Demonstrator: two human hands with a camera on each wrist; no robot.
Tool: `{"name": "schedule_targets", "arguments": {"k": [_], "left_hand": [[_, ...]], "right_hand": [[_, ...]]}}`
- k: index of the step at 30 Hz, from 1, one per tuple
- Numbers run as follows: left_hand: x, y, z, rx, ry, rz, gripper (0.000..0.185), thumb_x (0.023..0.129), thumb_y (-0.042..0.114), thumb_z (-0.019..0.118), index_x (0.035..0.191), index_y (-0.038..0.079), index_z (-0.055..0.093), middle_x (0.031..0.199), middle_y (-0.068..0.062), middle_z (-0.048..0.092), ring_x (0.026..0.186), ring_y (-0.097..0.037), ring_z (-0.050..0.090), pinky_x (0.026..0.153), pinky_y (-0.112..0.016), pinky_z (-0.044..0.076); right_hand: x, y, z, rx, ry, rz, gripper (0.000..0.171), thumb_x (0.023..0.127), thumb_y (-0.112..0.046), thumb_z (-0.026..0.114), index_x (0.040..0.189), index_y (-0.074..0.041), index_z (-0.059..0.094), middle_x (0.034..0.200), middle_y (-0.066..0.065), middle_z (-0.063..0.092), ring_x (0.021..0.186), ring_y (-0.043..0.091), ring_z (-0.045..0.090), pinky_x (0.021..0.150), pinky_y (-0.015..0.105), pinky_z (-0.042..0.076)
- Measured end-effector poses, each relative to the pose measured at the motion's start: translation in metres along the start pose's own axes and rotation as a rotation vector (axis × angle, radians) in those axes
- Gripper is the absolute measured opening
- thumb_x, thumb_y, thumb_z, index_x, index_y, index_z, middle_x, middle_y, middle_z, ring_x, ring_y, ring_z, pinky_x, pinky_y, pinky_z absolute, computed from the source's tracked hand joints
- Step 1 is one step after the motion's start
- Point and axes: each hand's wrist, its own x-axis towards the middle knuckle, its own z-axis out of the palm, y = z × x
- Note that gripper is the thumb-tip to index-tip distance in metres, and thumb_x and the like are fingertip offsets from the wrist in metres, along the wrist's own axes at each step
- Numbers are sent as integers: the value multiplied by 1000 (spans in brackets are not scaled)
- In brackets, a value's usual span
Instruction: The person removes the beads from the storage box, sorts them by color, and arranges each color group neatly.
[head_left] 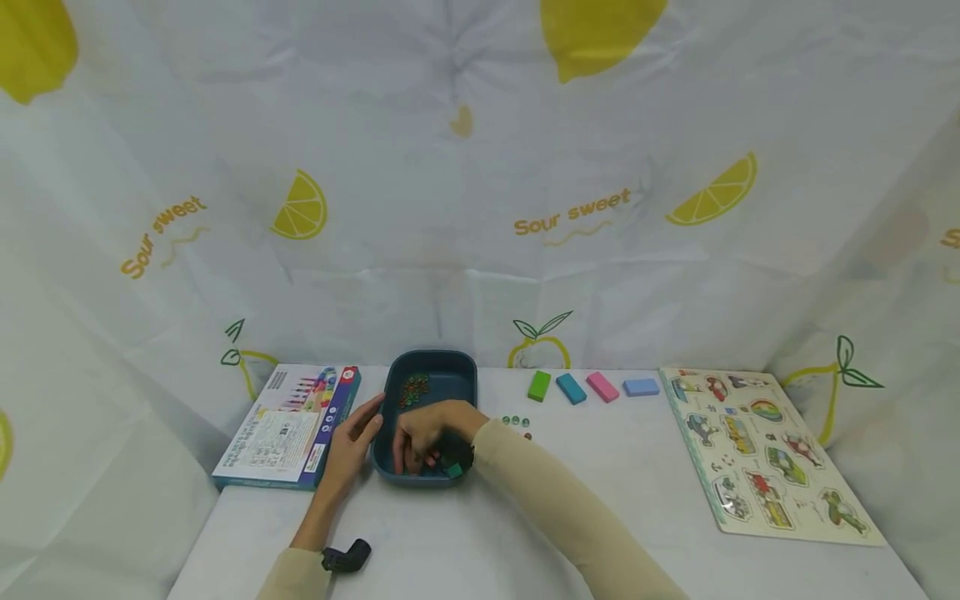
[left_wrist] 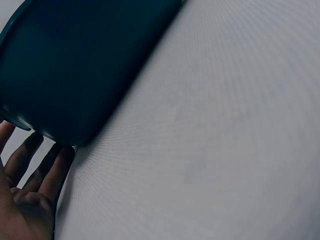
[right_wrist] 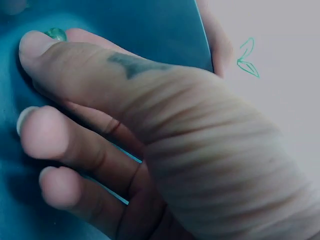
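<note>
A dark blue rectangular tray (head_left: 432, 360) stands on the white table with a cluster of small orange and green glass marbles (head_left: 414, 390) toward its far left. Inside its near part is my right hand (head_left: 423, 433), fingers bent downward. The right wrist view shows a green glass marble (right_wrist: 56, 34) pinched between thumb and index finger, partly hidden by the thumb; the other fingers are loosely bent. My left hand (head_left: 352, 442) touches the tray's left side, and in the left wrist view its extended fingers (left_wrist: 55, 172) rest against the outer wall.
Several green marbles (head_left: 515, 421) and a reddish one (head_left: 527, 436) lie right of the tray. Behind them are green (head_left: 539, 386), blue (head_left: 572, 388), pink (head_left: 602, 386) and light blue (head_left: 641, 387) blocks. A flat box (head_left: 288, 425) lies left, a picture puzzle board (head_left: 765, 454) right.
</note>
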Motion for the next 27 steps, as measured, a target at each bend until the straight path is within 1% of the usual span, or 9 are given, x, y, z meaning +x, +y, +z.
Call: {"name": "schedule_targets", "arguments": {"k": [5,10,13,15,18,21,22,24,27], "left_hand": [[-1,0,0,19,9,1,44,111,25,57,153,12,56,161,-16,54,130,16,52,107,-2,42],[-1,2,0,44,21,-28,44,111,29,57,153,16,57,161,-12,55,132,14,52,106,-1,41],[-1,2,2,40,18,-33,45,111,30,57,154,16,56,162,-12,54,133,14,52,106,-2,42],[0,1,3,32,18,-36,46,111,30,58,154,16,56,162,-12,53,131,15,52,106,-2,42],[0,2,4,25,15,-34,46,111,30,57,154,15,56,163,-12,53,130,18,51,106,-1,42],[0,2,4,26,22,-30,45,111,29,57,154,15,56,162,-12,53,128,20,51,106,-1,42],[0,2,4,30,23,-29,45,111,29,57,154,15,56,162,-12,53,128,20,50,106,-1,41],[-1,2,4,39,26,-31,46,111,30,57,154,15,56,162,-12,53,128,21,50,106,-1,41],[-1,3,4,52,32,-39,46,111,32,56,154,17,56,162,-11,54,129,20,50,106,-1,41]], "right_hand": [[-1,5,-1,48,28,-28,16,93,-1,77,97,-16,83,79,0,79,53,9,61,51,22,52],[-16,13,-17,148,109,-161,9,94,-11,80,103,-13,81,86,-2,81,62,9,67,55,24,56],[-40,19,-31,185,201,-223,15,94,-15,81,109,-10,80,89,-2,81,69,13,71,58,29,59],[-61,26,-38,216,278,-237,19,94,-16,81,112,-8,79,91,-1,81,73,18,73,62,35,61],[-95,43,-41,259,402,-228,20,95,-16,80,114,-8,78,92,2,80,79,35,73,68,51,63],[-127,65,-34,263,518,-208,19,96,-13,78,114,-6,76,93,12,78,84,52,67,72,63,60],[-137,72,-30,257,555,-197,18,96,-13,77,113,-5,76,92,15,77,84,55,65,71,64,60],[-155,88,-20,236,632,-166,18,97,-13,77,112,-3,76,92,20,76,81,52,65,67,58,61],[-177,107,-4,209,751,-93,19,96,-15,78,111,-3,76,89,18,74,73,35,65,61,42,62]]}}
